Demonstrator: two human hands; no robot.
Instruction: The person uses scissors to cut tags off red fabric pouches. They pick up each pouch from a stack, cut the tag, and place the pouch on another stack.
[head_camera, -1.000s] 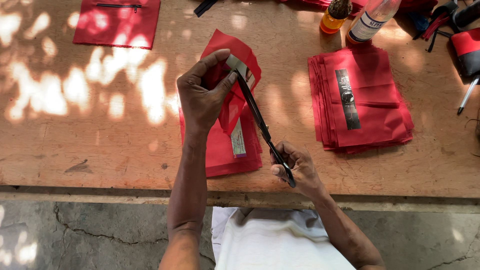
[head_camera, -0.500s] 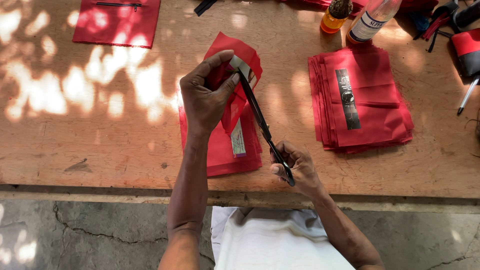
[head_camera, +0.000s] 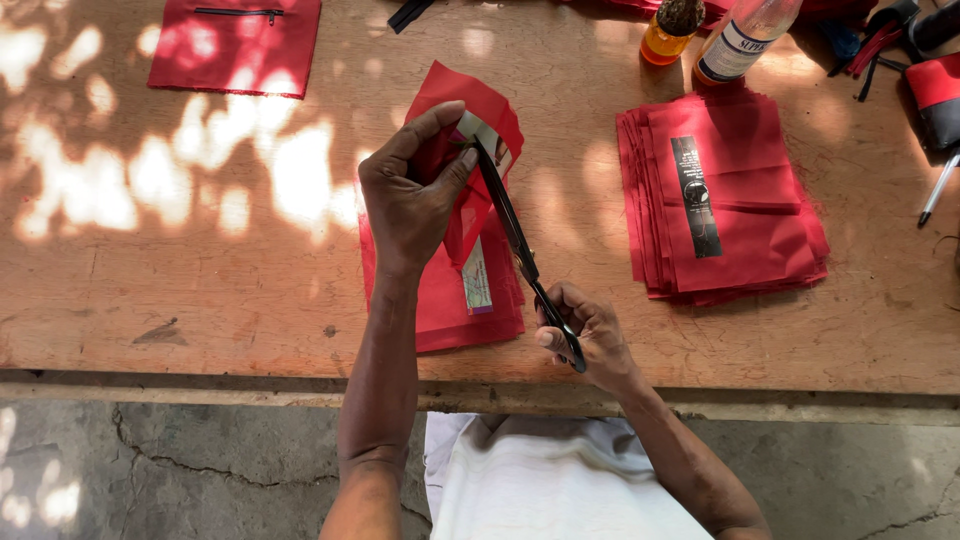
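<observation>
My left hand (head_camera: 412, 195) is raised over the wooden table (head_camera: 200, 290) and pinches the upper end of a long black zipper strip (head_camera: 515, 235) together with a folded red fabric piece (head_camera: 487, 108). The strip runs diagonally down to my right hand (head_camera: 590, 335), which grips its lower end near the table's front edge. Beneath both hands lies a small stack of red fabric pieces (head_camera: 450, 310) with a pale label (head_camera: 477, 275) on top.
A thicker stack of red fabric (head_camera: 750, 225) bearing a black label strip (head_camera: 694, 195) lies to the right. Two bottles (head_camera: 745, 40) stand at the back. A red zippered pouch (head_camera: 235, 45) lies at the back left. A pen (head_camera: 936, 195) and a red-and-black item (head_camera: 935, 95) sit at the far right.
</observation>
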